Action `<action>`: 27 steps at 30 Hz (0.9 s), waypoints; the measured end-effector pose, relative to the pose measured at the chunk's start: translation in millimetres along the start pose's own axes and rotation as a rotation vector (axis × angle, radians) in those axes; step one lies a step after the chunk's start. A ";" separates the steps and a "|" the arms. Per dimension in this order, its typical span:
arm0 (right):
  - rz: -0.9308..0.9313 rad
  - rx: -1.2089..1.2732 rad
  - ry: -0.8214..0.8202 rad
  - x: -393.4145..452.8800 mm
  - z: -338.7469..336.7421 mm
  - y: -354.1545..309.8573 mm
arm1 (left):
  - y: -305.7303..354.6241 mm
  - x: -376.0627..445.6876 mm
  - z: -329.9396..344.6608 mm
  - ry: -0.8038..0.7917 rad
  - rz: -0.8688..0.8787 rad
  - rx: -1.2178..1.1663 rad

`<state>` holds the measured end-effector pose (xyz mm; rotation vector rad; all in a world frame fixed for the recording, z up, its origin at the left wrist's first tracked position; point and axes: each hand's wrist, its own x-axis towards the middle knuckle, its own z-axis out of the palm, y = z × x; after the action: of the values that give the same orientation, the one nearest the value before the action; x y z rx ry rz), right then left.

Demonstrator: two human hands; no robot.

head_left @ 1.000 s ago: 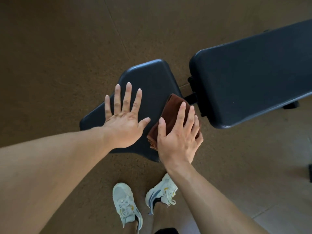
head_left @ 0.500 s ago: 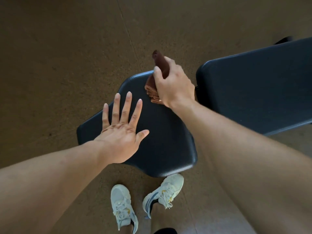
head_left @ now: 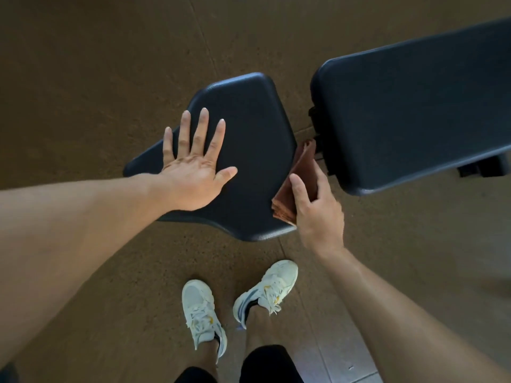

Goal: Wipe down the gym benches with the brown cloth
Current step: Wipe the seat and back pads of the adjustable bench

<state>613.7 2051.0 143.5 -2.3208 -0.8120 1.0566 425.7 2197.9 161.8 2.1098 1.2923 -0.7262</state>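
Observation:
A black padded bench seat [head_left: 254, 128] sits below me, with the longer back pad [head_left: 414, 111] to its right across a narrow gap. My left hand [head_left: 193, 167] lies flat on the seat's left part, fingers spread and straight. My right hand [head_left: 315, 208] grips the folded brown cloth [head_left: 296, 186] against the seat's right side edge, thumb on top of the cloth and fingers curled behind it. The cloth's upper end reaches into the gap between the two pads.
Brown speckled rubber floor [head_left: 110, 64] surrounds the bench. My two white sneakers [head_left: 237, 305] stand just in front of the seat. A black frame foot [head_left: 484, 167] shows under the back pad at the right. Lighter floor tiles [head_left: 345, 363] begin at the bottom right.
My right hand has carried the cloth from the seat's far top edge back down to its right side edge. The left hand has stayed flat on the seat.

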 end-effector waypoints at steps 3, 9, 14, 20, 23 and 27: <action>0.079 0.072 0.110 -36.9 10.9 10.3 | -6.1 -0.7 -3.1 0.015 0.038 -0.058; 0.355 0.229 0.352 -86.5 45.4 -25.4 | -42.2 -43.4 18.3 0.219 0.193 -0.144; 0.793 0.668 0.169 -127.3 95.7 -70.6 | -102.7 -136.9 110.3 0.324 0.161 -0.071; 0.214 0.690 -0.265 -187.7 114.1 -132.3 | -172.1 -193.7 173.0 0.254 -0.086 -0.207; -0.295 0.483 0.087 -146.7 107.7 -134.5 | -172.6 -201.8 171.6 0.292 -0.122 -0.306; -0.266 -0.442 0.022 -49.9 120.3 -116.7 | -156.3 -207.1 173.5 0.339 -0.137 -0.455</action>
<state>455.4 2120.8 169.1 -2.4697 -1.4195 0.7933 175.8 2011.0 156.4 1.8273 1.6137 -0.1003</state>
